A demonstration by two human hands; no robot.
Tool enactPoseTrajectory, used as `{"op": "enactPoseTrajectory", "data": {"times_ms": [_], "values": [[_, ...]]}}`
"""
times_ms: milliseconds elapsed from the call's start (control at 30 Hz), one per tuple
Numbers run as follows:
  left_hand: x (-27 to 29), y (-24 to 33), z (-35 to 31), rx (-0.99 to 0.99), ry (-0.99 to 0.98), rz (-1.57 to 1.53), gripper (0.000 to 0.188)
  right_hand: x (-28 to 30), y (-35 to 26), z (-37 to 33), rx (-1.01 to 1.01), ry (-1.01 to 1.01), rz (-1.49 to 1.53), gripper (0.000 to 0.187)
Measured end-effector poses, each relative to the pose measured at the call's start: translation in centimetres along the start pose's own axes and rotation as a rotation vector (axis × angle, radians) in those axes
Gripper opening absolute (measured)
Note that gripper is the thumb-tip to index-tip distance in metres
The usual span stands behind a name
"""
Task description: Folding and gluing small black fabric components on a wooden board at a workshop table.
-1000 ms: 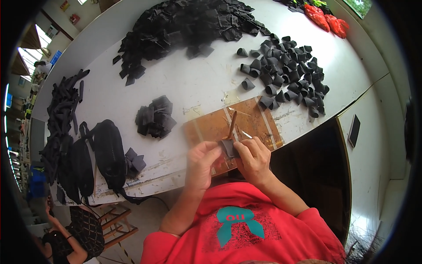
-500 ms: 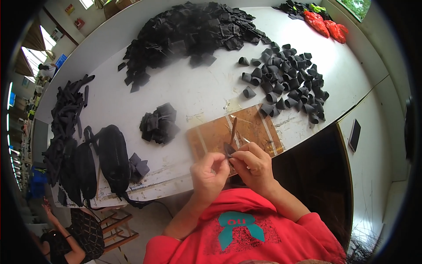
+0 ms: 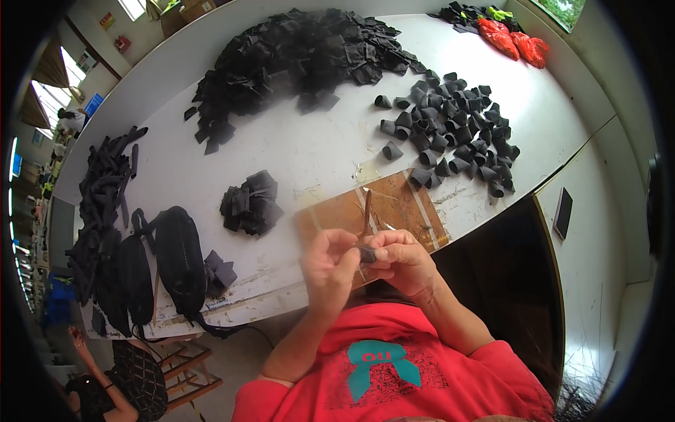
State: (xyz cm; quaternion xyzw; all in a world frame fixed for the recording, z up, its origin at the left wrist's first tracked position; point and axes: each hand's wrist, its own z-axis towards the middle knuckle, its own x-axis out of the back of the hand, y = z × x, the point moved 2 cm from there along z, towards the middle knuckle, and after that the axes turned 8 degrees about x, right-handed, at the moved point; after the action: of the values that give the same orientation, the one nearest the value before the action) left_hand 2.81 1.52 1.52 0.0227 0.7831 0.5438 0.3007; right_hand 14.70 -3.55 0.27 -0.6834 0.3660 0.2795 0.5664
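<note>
A small dark piece of fabric (image 3: pixel 366 254) is pinched between my two hands, folded or curled, its far part hidden by the fingers. My left hand (image 3: pixel 329 271) grips it from the left with thumb and fingertips, and my right hand (image 3: pixel 404 266) holds it from the right. Both hands are over the near edge of a brown board (image 3: pixel 327 216) with pale tape strips. Just beyond my fingers, a thin brown stick-like tool (image 3: pixel 367 209) lies on the board. Beyond the board, on the right, sit many curled dark fabric loops (image 3: pixel 460 130).
A large heap of flat black pieces (image 3: pixel 281 63) covers the table's far side. Left of the board lies a smaller stack (image 3: pixel 251 202). Black pouches (image 3: pixel 179 257) and dark strips (image 3: pixel 105 179) lie at the left. Red plastic bags (image 3: pixel 513 42) rest far right; a person sits lower left.
My left hand's fingers have closed in on the small fabric piece, and the piece has turned between my hands. My right hand still holds it. The view has shifted slightly.
</note>
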Motion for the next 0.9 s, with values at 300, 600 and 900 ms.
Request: {"op": "enactPoseTrajectory", "data": {"times_ms": [300,600,900], "values": [[-1.6,5.9,1.4,0.309,-0.413,-0.764,0.012,-6.6,-6.8,1.6,0.354,-0.202,-0.704,0.028],[-0.4,2.7,3.3,0.192,-0.293,-0.358,0.017,-2.4,-5.4,4.4,0.219,-0.244,-0.567,0.03],[-2.0,6.6,3.7,-0.574,-0.182,0.505,0.019,-4.5,-6.4,1.4,0.983,0.006,-1.337,0.029]]}}
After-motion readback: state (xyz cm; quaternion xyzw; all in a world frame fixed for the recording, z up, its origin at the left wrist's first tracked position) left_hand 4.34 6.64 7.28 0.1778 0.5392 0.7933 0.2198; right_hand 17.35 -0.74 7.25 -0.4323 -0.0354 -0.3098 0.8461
